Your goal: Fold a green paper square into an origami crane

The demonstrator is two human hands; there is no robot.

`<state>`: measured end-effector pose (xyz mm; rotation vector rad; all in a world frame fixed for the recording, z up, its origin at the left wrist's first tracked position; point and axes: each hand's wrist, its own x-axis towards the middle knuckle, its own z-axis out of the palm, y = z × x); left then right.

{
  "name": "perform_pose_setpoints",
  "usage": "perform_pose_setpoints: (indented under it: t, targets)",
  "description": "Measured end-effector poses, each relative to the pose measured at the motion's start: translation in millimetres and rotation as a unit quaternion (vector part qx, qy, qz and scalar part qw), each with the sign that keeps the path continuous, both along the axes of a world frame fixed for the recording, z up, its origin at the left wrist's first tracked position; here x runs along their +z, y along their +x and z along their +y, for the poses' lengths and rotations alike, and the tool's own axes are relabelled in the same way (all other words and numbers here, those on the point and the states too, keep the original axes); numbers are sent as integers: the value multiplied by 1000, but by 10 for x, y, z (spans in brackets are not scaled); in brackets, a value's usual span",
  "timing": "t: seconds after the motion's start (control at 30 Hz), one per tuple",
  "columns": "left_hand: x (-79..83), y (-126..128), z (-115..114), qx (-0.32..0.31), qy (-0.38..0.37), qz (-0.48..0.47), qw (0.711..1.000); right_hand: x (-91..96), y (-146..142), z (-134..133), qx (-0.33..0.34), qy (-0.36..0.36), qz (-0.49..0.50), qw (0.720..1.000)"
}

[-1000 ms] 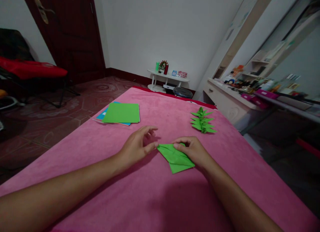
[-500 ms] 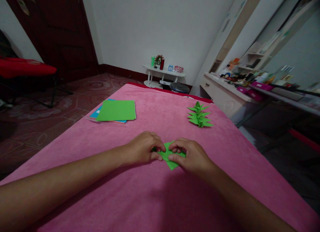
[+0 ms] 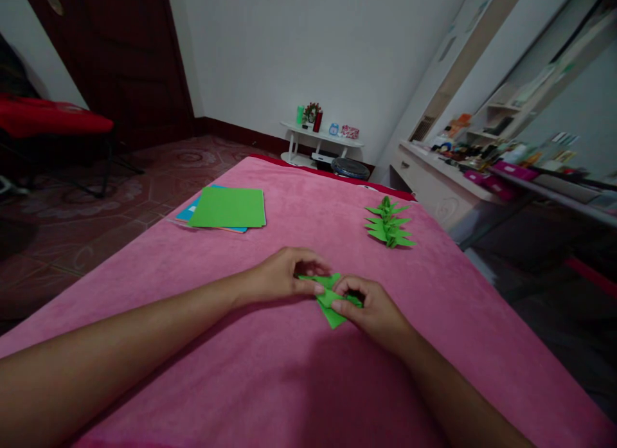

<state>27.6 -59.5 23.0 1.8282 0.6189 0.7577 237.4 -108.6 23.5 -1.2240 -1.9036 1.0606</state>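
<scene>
A partly folded green paper (image 3: 329,300) lies on the pink cloth (image 3: 299,371) in front of me. My left hand (image 3: 284,276) pinches its upper left corner with thumb and fingers. My right hand (image 3: 373,310) is closed on its right side, thumb pressed on the fold. Most of the sheet is hidden under the two hands; only a pointed tip shows below them.
A stack of flat sheets, green on top of blue (image 3: 226,208), lies at the far left of the cloth. A finished green folded piece (image 3: 388,223) sits at the far right. Beyond are a small white shelf table (image 3: 321,143), a cluttered dresser (image 3: 448,178) and a dark door (image 3: 120,56).
Both hands have closed in over the green paper, which was spread wider a second ago and is now folded smaller. My right hand slid down and right a little.
</scene>
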Motion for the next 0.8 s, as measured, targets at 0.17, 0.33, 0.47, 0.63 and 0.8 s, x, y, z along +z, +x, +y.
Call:
perform_pose_setpoints:
  t: [0.17, 0.33, 0.47, 0.63, 0.8]
  targets:
    - [19, -37, 83, 132, -167, -171, 962, 47, 174, 63, -37, -174, 174, 969]
    - [-2, -55, 61, 169, -216, -174, 946, 54, 267, 82, -72, -198, 236, 949]
    - [24, -1, -81, 84, -182, -112, 973, 61, 238, 68, -95, -191, 289, 933]
    - [95, 117, -375, 4, -96, -60, 994, 37, 184, 13, -112, -204, 367, 901]
    - [117, 221, -504, 185, -6, -89, 979, 9, 100, -57, -119, -203, 357, 904]
